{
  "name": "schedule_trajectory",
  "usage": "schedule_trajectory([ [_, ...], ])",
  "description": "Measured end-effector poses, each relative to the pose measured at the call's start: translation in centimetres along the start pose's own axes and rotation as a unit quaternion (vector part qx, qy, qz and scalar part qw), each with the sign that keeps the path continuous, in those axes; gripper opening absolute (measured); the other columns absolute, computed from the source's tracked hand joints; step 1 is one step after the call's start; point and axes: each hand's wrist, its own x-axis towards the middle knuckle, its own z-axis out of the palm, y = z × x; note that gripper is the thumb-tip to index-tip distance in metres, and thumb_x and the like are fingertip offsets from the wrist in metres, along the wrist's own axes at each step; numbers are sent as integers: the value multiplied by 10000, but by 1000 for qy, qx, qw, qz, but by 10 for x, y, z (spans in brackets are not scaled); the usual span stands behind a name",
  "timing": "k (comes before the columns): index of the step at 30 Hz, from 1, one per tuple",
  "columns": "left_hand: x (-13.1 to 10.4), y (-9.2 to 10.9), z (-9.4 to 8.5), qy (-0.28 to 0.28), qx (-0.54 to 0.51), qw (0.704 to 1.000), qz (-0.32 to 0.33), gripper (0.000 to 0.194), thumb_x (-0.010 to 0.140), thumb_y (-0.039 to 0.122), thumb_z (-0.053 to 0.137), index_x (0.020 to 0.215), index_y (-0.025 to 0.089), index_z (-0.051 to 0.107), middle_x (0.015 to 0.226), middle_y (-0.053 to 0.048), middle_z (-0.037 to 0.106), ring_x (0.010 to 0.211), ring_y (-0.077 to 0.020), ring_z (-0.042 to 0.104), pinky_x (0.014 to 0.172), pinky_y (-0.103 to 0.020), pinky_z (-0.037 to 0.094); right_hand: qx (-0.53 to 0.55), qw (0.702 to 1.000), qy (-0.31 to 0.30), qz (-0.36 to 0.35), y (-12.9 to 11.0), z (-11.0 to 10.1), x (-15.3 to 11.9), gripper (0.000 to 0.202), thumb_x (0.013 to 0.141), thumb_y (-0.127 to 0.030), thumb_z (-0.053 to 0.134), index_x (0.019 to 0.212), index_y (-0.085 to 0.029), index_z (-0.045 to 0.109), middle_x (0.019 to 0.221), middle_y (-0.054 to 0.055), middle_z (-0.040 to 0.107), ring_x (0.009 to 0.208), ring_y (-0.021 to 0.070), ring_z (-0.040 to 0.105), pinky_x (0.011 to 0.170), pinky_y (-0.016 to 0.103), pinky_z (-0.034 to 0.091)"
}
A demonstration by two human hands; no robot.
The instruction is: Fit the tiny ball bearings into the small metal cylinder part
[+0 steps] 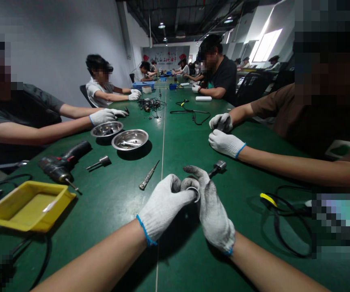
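Green surface [108, 202] beneath; ring [198, 194] pinched by left fingers [187, 197], right hand [216, 219] just beside; its grip I cannot tell.

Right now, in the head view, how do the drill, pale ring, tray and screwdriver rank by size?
1. Tray
2. Drill
3. Screwdriver
4. Pale ring, judged only by the part that shows

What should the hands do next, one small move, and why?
Perhaps ease the white-gloved right hand slightly aside: its fingers crowd the small, pale, curved rim that the white-gloved left hand appears to pinch, so contact is hard to judge.
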Motion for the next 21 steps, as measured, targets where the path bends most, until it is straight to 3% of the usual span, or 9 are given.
schedule_trajectory([
  [21,0,-2,3,5,-13,1000,-7,334,811,286,744,757,232,418,650,83,468,594,-101,439,592,-251,332,-25,1000,-2,-6,2,-3,-1,652,1052,-752,382,1419,-236,540,991,42,725,989,252,738,912,389,598],
])
